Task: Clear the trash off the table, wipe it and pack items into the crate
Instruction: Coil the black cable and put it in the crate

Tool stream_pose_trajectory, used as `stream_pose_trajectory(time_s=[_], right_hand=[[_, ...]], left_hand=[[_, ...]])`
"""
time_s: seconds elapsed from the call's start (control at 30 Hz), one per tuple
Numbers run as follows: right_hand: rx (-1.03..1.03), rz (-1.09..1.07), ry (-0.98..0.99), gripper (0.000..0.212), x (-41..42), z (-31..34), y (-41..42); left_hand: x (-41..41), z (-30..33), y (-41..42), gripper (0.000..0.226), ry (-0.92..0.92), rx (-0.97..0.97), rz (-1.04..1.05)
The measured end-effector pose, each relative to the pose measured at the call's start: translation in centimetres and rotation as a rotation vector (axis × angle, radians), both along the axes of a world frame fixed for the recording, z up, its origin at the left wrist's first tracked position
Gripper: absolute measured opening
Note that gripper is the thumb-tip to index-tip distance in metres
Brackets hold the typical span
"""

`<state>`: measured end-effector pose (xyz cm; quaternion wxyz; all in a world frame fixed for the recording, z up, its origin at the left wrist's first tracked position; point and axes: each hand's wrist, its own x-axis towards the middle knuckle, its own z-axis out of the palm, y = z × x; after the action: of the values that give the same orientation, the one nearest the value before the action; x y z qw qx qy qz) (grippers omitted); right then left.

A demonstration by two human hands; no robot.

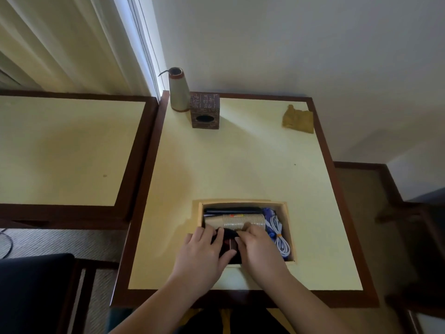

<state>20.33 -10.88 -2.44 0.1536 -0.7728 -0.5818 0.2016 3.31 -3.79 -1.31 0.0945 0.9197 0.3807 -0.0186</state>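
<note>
Over crate (287,213), left hand (202,251) and right hand (258,247) press dark item (228,247) down, fingers flat; seat it level beside cups (238,221), clear of cable (280,239)

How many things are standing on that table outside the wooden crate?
3: a grey cone-shaped vase and a dark patterned square box at the far left corner, and a crumpled yellow-brown cloth at the far right corner.

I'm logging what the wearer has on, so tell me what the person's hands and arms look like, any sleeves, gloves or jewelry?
Both the left hand and the right hand are bare: no gloves, and no rings, watch or bracelets that I can see. Both forearms are uncovered down to the frame's bottom edge, so no sleeve shows.
</note>
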Motion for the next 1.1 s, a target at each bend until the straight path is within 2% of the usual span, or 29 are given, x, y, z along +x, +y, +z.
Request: stream_pose_trajectory(time_s=[0.07,0.2,0.27,0.37,0.53,0.63,0.7,0.77,0.8,0.87,0.93,1.0,1.03,1.1], right_hand=[[-0.018,-0.026,0.035,0.022,0.4,0.0,-0.1],[0.020,0.071,-0.147,0.008,1.3,-1.1,-0.3],[0.044,0.113,-0.246,0.012,1.7,-1.7,0.1],[0.091,0.152,-0.280,0.017,2.1,-1.4,0.4],[0.116,0.276,-0.247,0.028,3.0,0.0,-1.6],[0.002,0.367,-0.229,0.042,3.8,0.2,-2.9],[0.001,0.371,-0.163,0.046,4.7,0.7,-3.1],[0.090,0.263,-0.062,0.036,5.8,2.0,-3.2],[0.150,0.142,-0.013,0.034,6.5,2.5,-3.2],[0.177,-0.188,0.110,0.046,8.2,3.4,-3.3],[0.068,-0.484,0.282,0.068,9.8,3.5,-3.2],[-0.155,-0.606,0.461,0.087,10.6,3.6,-2.6],[-0.248,-0.623,0.567,0.090,10.5,3.4,-2.3],[-0.355,-0.668,0.795,0.079,9.7,3.1,-1.5]], left_hand=[[-0.1,0.2,-0.2,0.071,0.050,-0.001,-0.031],[0.2,0.1,-0.6,0.075,0.149,-0.062,-0.062],[0.5,0.1,-0.9,0.078,0.209,-0.116,-0.049],[0.7,-0.5,-1.0,0.077,0.203,-0.097,-0.010],[-0.2,-0.6,-1.5,0.054,0.007,-0.079,-0.020],[-1.1,-0.7,-2.0,0.055,0.050,-0.159,-0.079],[-1.2,-0.2,-2.0,0.061,0.068,-0.203,-0.062],[-1.0,0.7,-1.5,0.063,0.033,-0.278,0.031],[-1.2,0.9,-1.2,0.061,-0.004,-0.321,0.118],[-1.6,1.2,-0.9,0.056,-0.184,-0.331,0.353],[-1.6,1.2,-0.1,0.070,-0.304,-0.454,0.649],[-0.8,0.6,1.2,0.088,-0.353,-0.742,0.877],[-0.1,0.3,1.8,0.091,-0.358,-0.850,0.940],[1.3,-0.4,2.8,0.086,-0.390,-0.970,0.997]])
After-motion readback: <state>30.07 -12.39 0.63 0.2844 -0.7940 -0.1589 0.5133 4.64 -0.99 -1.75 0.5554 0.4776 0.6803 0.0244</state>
